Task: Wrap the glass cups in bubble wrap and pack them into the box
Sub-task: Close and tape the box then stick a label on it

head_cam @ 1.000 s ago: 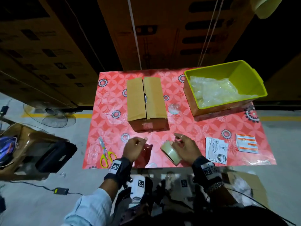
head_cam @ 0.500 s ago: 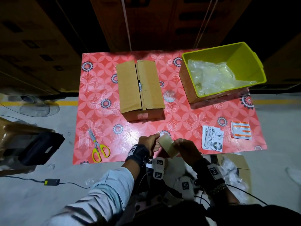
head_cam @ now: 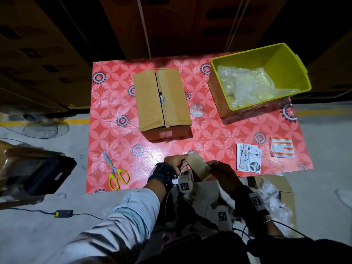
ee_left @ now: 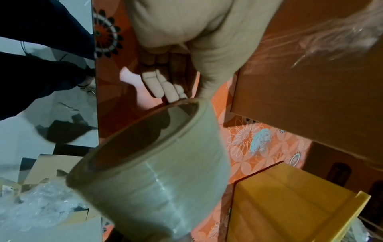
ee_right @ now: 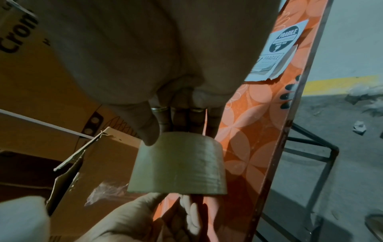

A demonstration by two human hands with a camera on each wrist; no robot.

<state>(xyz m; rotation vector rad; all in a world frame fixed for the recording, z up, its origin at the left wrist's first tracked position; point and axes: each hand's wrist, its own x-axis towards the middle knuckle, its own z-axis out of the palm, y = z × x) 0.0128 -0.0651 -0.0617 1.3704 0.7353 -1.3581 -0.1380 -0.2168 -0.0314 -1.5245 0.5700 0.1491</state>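
**Q:** Box (head_cam: pixel 162 103), current position?

**A:** I log it mid-counter, flaps folded shut along a centre seam, no tape across the seam that I can make out. Working near to far, item one: tape roll (head_cam: pixel 198 166), held just above the near counter edge between both hands. Right hand (head_cam: pixel 222 172): thumb on the roll's outer face, fingers (ee_right: pixel 182 121) curled through the core, gripping it. Left hand (head_cam: pixel 176 163): fingers (ee_left: pixel 165 88) at the roll's rim, apparently feeling for the loose end; whether they pinch it I cannot tell.

**Q:** Next items?

**A:** Scissors (head_cam: pixel 114 171), yellow handles, lying near-left on the counter (head_cam: pixel 114 103). Fragile stickers (head_cam: pixel 248 159) near-right, orange label sheet (head_cam: pixel 282 147) just beyond them. A small wrapped bundle (head_cam: pixel 196 109) sits just right of the box; contents not legible, possibly a cup. Far right, the green bin (head_cam: pixel 285 60) holds bubble wrap (head_cam: pixel 247 86).

**Q:** Step in hand?

**A:** My judgement: sealing stage. The flaps being closed suggests packing is largely done, though the bundle outside the box leaves that open.

**Q:** Next move calls for?

**A:** Free the tape end, carry the roll forward to the box, lay a strip along the seam, and cut it, perhaps with the scissors. Risk: the tape end folding back and sticking to itself.
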